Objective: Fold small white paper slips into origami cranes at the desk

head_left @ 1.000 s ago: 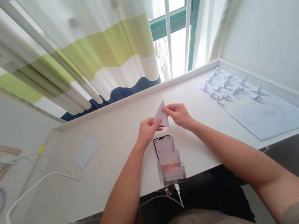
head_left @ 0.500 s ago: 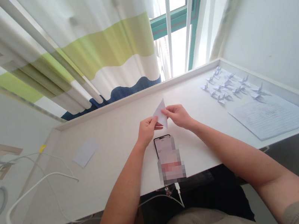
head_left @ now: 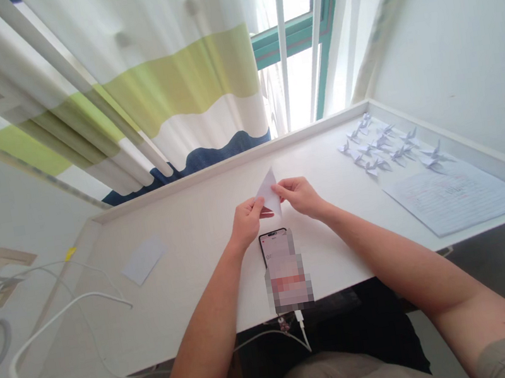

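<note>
Between my two hands is a small white sheet of folded paper [head_left: 267, 190], roughly triangular, held up over the desk. My left hand [head_left: 248, 220] pinches its lower left part, thumb on top and fingers beneath. The right edge of the paper is pinched by my right hand [head_left: 299, 195], with its thumb and fingertips pressed together. Just below the hands a phone [head_left: 276, 242] lies on the desk, its screen partly blurred out. At the right rear sit several folded white paper cranes [head_left: 384, 142].
A stack of written sheets [head_left: 460, 197] lies at the right of the white desk [head_left: 194, 243]. On the left rests another white paper piece [head_left: 143, 261]. White cables [head_left: 61, 312] run from a wall socket at the left. A raised rim [head_left: 193, 176] borders the desk's back.
Both hands keep their pinch on the folded paper, with hardly any movement. The whole view has shifted very slightly.
</note>
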Demonstrator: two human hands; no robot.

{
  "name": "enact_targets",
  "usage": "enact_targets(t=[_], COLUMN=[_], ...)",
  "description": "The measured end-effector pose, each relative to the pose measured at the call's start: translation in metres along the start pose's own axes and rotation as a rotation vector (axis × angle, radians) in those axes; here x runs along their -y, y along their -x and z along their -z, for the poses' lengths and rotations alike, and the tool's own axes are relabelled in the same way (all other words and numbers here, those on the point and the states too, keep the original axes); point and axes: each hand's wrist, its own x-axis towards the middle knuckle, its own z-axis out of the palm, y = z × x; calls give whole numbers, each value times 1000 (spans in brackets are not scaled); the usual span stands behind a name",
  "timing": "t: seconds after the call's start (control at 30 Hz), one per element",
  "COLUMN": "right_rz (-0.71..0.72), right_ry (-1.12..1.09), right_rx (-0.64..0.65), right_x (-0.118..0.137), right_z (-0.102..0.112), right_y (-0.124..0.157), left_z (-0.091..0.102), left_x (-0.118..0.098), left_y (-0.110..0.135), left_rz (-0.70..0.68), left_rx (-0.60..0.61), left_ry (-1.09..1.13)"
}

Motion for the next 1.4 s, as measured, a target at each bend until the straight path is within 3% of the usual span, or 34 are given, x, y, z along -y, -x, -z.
enact_targets(t=[0.6, 1.13, 1.4], right_rz=[-10, 88, 60], right_ry=[-184, 22, -18], right_rx=[-12, -285, -201], right_x=[5, 2, 1], right_z=[1, -4, -5], right_y=[0, 2, 2], left_z=[-2, -18, -19], left_x=[0, -10, -3], left_y=[4, 9, 7], left_rz=[55, 143, 119], left_rx=[104, 117, 48], left_ry=[-14, 54, 61])
